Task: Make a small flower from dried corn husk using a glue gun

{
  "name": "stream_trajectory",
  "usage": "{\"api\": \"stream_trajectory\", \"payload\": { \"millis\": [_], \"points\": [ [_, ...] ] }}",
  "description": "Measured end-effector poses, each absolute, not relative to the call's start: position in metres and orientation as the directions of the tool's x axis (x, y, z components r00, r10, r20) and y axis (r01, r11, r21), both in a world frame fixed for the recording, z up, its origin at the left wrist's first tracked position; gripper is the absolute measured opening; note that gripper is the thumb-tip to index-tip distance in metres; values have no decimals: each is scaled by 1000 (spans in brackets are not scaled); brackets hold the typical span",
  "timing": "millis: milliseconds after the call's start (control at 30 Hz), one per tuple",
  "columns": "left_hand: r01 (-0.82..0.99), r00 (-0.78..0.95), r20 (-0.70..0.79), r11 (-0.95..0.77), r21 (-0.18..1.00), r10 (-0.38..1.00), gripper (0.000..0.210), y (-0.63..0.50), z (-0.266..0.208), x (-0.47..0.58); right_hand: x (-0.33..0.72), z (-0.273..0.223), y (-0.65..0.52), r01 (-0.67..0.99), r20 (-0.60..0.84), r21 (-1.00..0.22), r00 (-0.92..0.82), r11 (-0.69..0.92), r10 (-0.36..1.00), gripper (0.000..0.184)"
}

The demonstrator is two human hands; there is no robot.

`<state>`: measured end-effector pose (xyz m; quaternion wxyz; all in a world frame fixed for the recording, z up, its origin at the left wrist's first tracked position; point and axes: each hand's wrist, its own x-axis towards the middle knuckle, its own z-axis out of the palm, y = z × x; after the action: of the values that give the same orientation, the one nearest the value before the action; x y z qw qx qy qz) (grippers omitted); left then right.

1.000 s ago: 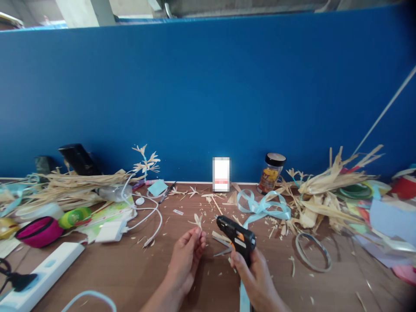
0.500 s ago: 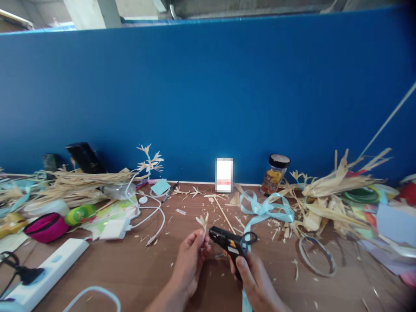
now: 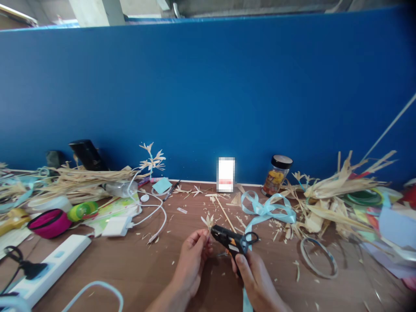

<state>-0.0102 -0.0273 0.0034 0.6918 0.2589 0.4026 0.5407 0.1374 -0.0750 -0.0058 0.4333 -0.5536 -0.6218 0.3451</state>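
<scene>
Between the fingertips of my left hand [image 3: 194, 255] is a small pale husk flower [image 3: 208, 221], its petals pointing up. My right hand [image 3: 256, 277] is wrapped round the handle of a black hot glue gun [image 3: 229, 240]. The gun's nozzle end is beside the flower, close to my left fingertips; I cannot tell whether it touches. A light blue ribbon [image 3: 264, 212] lies looped behind the gun, and its tail runs down under my right wrist. A thin stick [image 3: 225, 213] lies on the table just beyond the gun.
A lidded jar [image 3: 275, 175] stands by the blue partition [image 3: 201, 86]. Dried husks [image 3: 325, 208] are heaped at right near a tape ring [image 3: 318, 258]. At left are a power strip [image 3: 53, 271], a white charger [image 3: 116, 226], a pink pouch [image 3: 48, 224] and a finished flower stem [image 3: 152, 161].
The flower in my left hand has tilted slightly and turned toward the glue gun's nozzle. The whole view has shifted slightly; both hands keep their grip.
</scene>
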Motion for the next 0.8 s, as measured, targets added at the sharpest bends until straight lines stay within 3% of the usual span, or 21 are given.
{"api": "stream_trajectory", "payload": {
  "millis": [800],
  "points": [
    [-565,85,-242,247,788,966,16,-24,1,-12,137,-3,-75,527,203,-831,-17,181,979,46]
  ]
}}
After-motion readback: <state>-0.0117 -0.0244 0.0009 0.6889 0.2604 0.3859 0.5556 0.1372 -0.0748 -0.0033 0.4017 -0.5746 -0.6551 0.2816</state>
